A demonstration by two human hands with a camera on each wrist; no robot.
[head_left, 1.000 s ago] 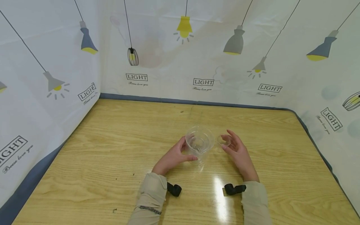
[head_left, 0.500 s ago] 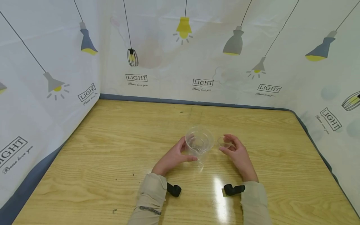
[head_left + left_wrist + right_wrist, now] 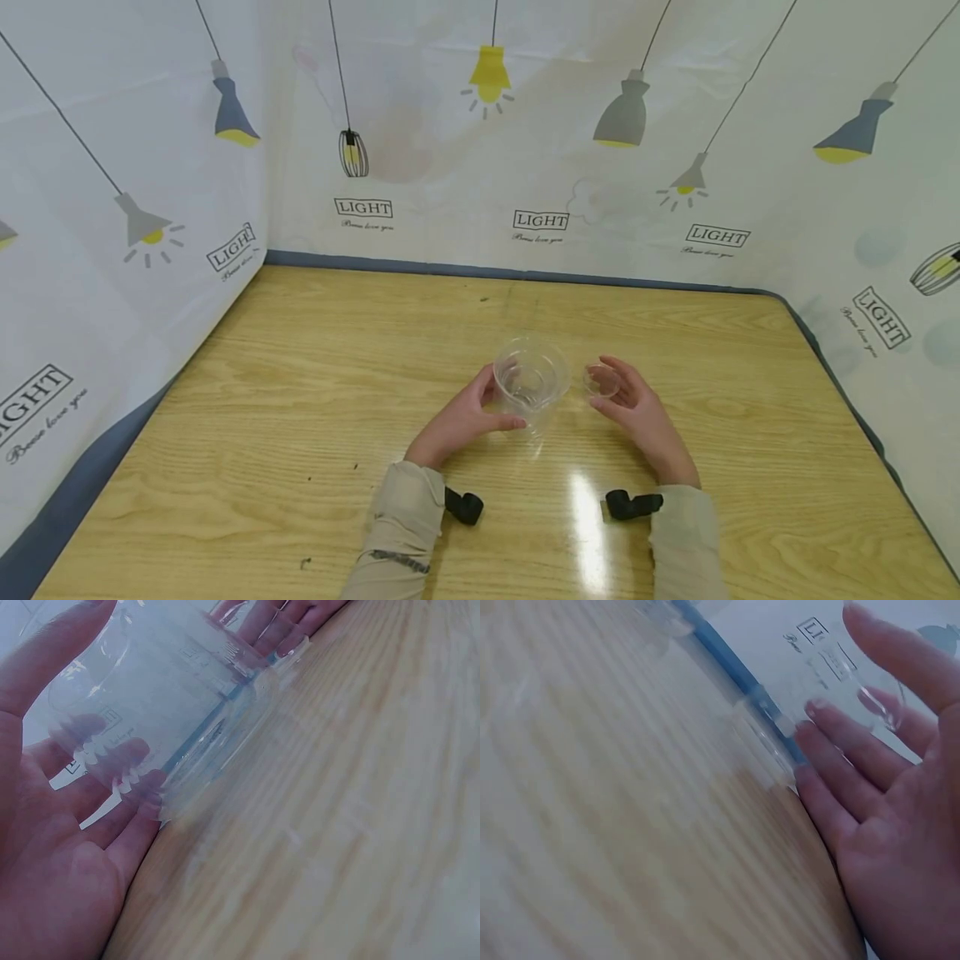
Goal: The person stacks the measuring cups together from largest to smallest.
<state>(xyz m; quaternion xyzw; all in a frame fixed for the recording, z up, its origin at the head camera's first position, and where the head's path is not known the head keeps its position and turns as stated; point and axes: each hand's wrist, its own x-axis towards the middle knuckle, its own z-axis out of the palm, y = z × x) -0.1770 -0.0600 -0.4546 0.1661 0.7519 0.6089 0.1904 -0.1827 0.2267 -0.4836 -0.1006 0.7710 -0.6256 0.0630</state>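
A large clear plastic cup [image 3: 534,375] stands upright on the wooden table, its mouth facing up. My left hand [image 3: 465,417] holds it from the left, thumb on the near side and fingers behind. Through the clear wall in the left wrist view, the fingers [image 3: 131,754] show spread along the cup. Just to the right is a much smaller clear cup [image 3: 602,380], which my right hand [image 3: 637,412] holds between thumb and curled fingers. A narrow gap separates the two cups. In the right wrist view the small cup's rim [image 3: 891,720] is faint against the fingers.
The wood-grain table [image 3: 300,375] reaches back to a white curtain [image 3: 435,150] printed with hanging lamps, which also rises at both sides. Black camera mounts [image 3: 465,507] stick out from the sleeves. Bright glare lies on the table between the forearms.
My right hand's fingers have drawn in around the small cup, which has shifted slightly to the right and nearer. My left hand and the large cup have stayed in place.
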